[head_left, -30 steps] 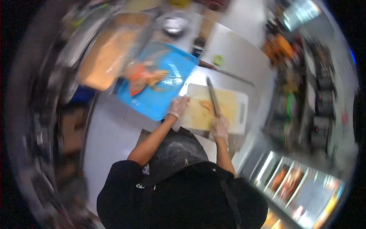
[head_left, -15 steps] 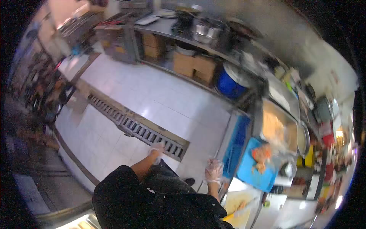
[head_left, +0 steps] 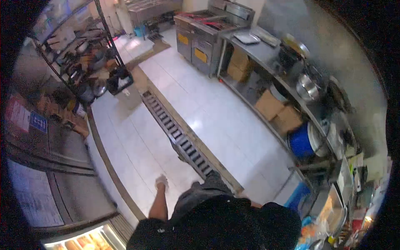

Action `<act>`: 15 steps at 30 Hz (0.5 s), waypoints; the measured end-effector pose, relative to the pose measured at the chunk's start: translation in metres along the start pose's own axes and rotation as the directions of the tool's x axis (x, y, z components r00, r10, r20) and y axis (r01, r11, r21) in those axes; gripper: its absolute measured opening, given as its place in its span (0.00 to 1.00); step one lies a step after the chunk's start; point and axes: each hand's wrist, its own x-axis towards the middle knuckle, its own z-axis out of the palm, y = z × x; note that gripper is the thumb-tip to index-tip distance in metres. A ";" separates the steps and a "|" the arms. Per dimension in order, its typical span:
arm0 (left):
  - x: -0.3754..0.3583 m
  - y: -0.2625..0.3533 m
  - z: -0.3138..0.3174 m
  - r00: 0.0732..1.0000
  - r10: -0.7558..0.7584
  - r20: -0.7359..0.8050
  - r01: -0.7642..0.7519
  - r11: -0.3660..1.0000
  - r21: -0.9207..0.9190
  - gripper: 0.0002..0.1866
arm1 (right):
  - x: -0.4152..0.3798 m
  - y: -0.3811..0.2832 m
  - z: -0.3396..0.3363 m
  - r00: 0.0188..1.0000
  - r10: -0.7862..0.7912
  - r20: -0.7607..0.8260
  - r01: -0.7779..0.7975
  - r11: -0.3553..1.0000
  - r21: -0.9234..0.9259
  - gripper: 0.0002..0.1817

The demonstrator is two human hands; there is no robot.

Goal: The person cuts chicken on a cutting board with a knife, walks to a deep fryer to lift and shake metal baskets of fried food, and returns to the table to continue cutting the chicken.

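Observation:
My left hand, in a clear plastic glove, hangs low over the white tiled floor, left of my dark trousers. It touches nothing that I can see, and its fingers are too small and blurred to make out. My right hand is hidden; only a bit of bare forearm shows beside my black shirt. At the lower right, near that side of my body, lie a blue tray with orange food and a metal pan, both partly cut off.
A floor drain grate runs diagonally ahead. Along the right stands a steel counter with pots, boxes and a blue drum beneath. A fryer unit is at the back, a pan rack left, a lit food case lower left.
My view has swung left, bringing the rack and fryer in. The blue tray and metal pan have slid to the lower right. My right hand has gone out of sight.

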 end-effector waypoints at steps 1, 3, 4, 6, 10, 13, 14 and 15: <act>0.015 0.005 0.008 1.000 0.010 -0.003 -0.010 1.000 0.020 0.15 | 0.009 0.000 -0.004 0.999 -0.012 0.047 0.013 0.999 -0.031 0.16; 0.065 0.011 0.026 0.995 0.094 0.011 -0.095 0.993 0.074 0.13 | 0.043 -0.005 -0.024 0.996 -0.021 0.087 0.030 0.994 -0.104 0.16; 0.105 0.018 0.033 0.986 0.162 0.031 -0.164 0.981 0.102 0.12 | 0.060 -0.017 -0.041 0.995 -0.034 0.091 0.047 0.988 -0.148 0.16; 0.146 0.123 0.072 0.999 -0.047 -0.023 0.047 0.999 0.020 0.09 | 0.114 -0.027 -0.074 0.992 -0.105 0.071 0.120 0.961 -0.248 0.16; 0.259 0.245 0.121 0.985 -0.091 0.146 0.145 0.897 -0.418 0.07 | 0.251 -0.078 -0.179 0.981 -0.181 -0.074 0.148 0.935 -0.323 0.14; 0.324 0.340 0.128 0.989 -0.045 0.139 0.113 0.840 -0.531 0.07 | 0.350 -0.122 -0.277 0.945 -0.236 -0.225 0.165 0.941 -0.295 0.09; 0.337 0.345 0.119 0.992 -0.081 0.095 0.111 0.921 -0.374 0.08 | 0.383 -0.137 -0.304 0.924 -0.276 -0.264 0.200 0.938 -0.284 0.08; 0.352 0.349 0.111 0.992 -0.116 0.051 0.124 0.971 -0.206 0.09 | 0.414 -0.154 -0.332 0.899 -0.313 -0.306 0.232 0.934 -0.272 0.07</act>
